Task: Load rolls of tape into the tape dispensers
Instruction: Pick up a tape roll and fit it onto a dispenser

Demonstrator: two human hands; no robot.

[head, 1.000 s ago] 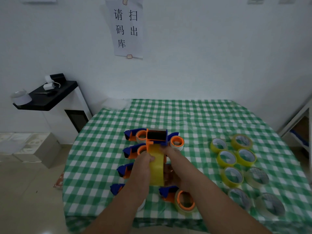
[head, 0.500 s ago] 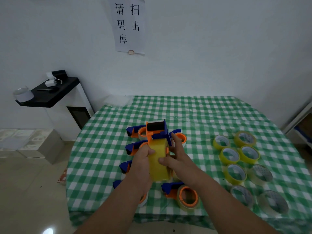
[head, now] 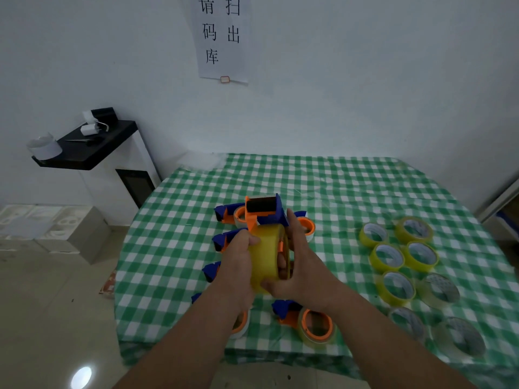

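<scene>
While my left hand [head: 238, 265] grips the yellow roll [head: 266, 258] & my right hand [head: 302, 265] clamps its far side, it sits on the dispenser [head: 262, 210], held above the table [head: 337, 186]. Risk, imo: roll goes on crooked, jams on the hub or slips off.

Both bare forearms reach forward from the bottom edge and meet above the table's middle. The left hand [head: 238, 265] curls its fingers and thumb around the left side of a yellow roll [head: 266, 256], knuckles up. The right hand [head: 300, 265] clasps the roll's right side, thumb underneath near its bottom, index finger stretched forward and upward.
</scene>
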